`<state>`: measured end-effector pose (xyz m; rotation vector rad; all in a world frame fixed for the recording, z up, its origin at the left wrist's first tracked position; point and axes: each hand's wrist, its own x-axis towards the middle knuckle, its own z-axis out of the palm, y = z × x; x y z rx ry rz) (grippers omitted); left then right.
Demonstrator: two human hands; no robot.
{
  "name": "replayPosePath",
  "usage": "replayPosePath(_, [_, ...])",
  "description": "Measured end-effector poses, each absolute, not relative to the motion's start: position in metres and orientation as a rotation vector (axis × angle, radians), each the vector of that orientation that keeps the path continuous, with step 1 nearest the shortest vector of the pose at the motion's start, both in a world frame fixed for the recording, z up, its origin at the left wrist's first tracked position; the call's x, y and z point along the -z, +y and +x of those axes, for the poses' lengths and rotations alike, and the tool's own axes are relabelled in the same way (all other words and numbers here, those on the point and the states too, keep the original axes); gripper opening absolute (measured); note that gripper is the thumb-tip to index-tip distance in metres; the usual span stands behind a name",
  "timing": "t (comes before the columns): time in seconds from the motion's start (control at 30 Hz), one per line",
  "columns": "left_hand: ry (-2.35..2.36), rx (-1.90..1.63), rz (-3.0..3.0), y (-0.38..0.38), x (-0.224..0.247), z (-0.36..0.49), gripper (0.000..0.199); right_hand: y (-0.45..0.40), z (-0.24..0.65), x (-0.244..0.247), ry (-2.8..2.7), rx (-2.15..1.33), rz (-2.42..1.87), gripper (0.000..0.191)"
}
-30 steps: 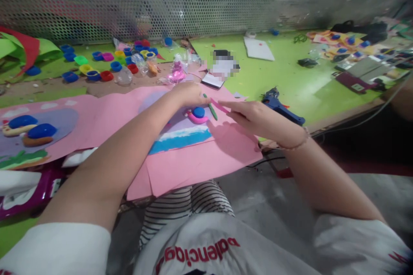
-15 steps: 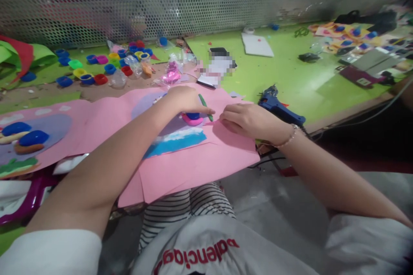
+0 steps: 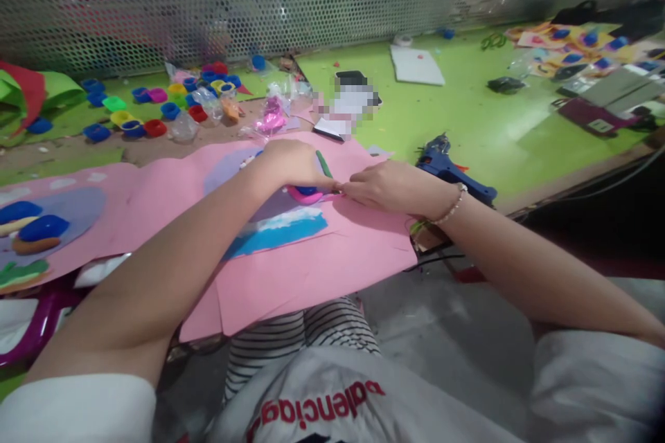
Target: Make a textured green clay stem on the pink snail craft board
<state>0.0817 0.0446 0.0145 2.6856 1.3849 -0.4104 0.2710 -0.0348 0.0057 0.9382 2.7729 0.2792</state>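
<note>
My left hand (image 3: pixel 294 163) bends over a pale purple oval (image 3: pixel 221 169) on a large pink sheet (image 3: pixel 312 270). Its thumb reaches right to the lower end of a thin green strip of modelling clay (image 3: pixel 323 163); its other fingers are hidden. My right hand (image 3: pixel 382 187) comes from the right, fingers pressed together and closed on that same lower end, tips touching my left thumb. Just below lie a pink curved clay piece (image 3: pixel 305 198) with a blue piece (image 3: pixel 307 190) above it, partly covered. A blue and white painted band (image 3: pixel 283 230) runs beneath them.
Small colourful tubs (image 3: pixel 132 126) and plastic bags (image 3: pixel 184 126) crowd the back left. A phone (image 3: pixel 332 128) lies behind my hands, a blue glue gun (image 3: pixel 451 173) to the right. Another decorated oval (image 3: pixel 86 211) is at left. A perforated metal panel (image 3: pixel 233 7) stands behind.
My right hand has moved left to meet my left thumb at the green strip's lower end. The view has shifted slightly; my left hand stays over the oval.
</note>
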Motion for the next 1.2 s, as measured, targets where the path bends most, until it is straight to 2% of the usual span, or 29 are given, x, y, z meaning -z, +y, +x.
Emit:
replayPosePath(0.37, [1.395,0.439,2.673,0.044,-0.014,0.082,0.087,-0.033,0.271,-0.001,2.837,-0.254,1.019,0.033])
replayPosePath(0.67, [1.398,0.463,2.625,0.046,-0.015,0.082,0.081,-0.03,0.286,-0.002,3.009,-0.026,1.039,0.03])
replayPosePath(0.9, [1.4,0.441,2.632,0.043,-0.016,0.082,0.085,-0.032,0.283,-0.004,3.016,-0.078,0.978,0.032])
replayPosePath(1.2, [1.419,0.514,2.59,0.037,-0.02,0.085,0.096,-0.033,0.296,-0.006,3.402,0.272,1.133,0.021])
